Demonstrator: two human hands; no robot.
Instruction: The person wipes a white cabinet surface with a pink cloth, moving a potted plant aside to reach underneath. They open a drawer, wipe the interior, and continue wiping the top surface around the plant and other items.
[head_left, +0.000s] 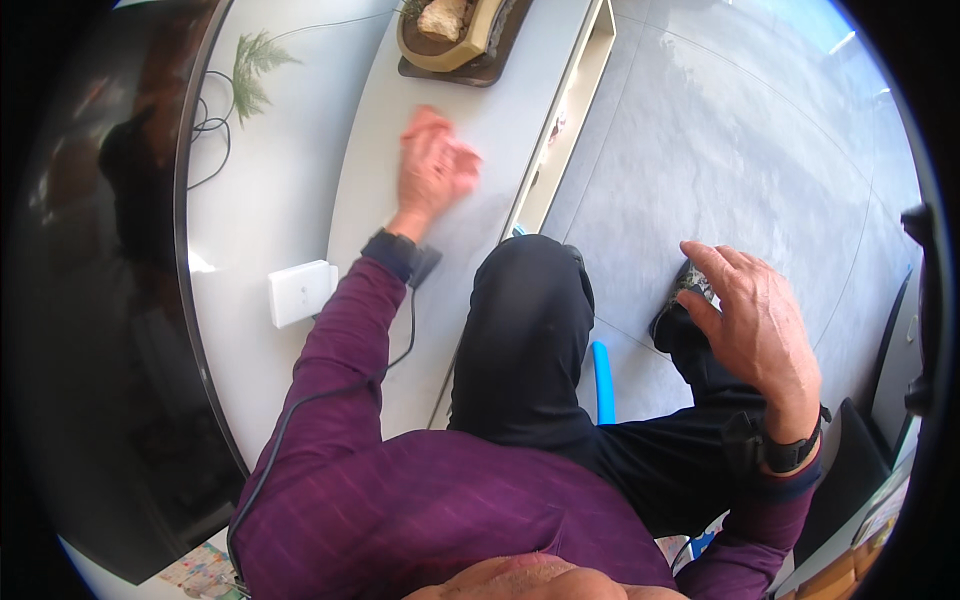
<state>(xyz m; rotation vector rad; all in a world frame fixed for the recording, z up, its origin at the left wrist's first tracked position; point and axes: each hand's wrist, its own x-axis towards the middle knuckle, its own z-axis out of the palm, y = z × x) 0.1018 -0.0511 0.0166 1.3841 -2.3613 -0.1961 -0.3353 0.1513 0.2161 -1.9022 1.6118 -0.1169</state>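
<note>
My left hand (427, 176) presses a crumpled pink cloth (463, 166) against the white top of a low cabinet (375, 172). Hand and cloth are blurred, and part of the cloth is hidden beneath the fingers. Beyond them, a planter (450, 56) holding a pale rock (442, 19) stands on a dark tray (480, 75). My right hand (757, 322) holds nothing; its fingers are apart, above my bent leg and patterned shoe (690, 281) on the right.
A large black television screen (97, 300) stands along the left. A white box (300, 292) is fixed to the wall, near a dark cable (217, 120) and a green fern-like sprig (253, 75). An open shelf (570, 112) runs along the cabinet's front. A blue tube-shaped piece (603, 382) shows between my legs.
</note>
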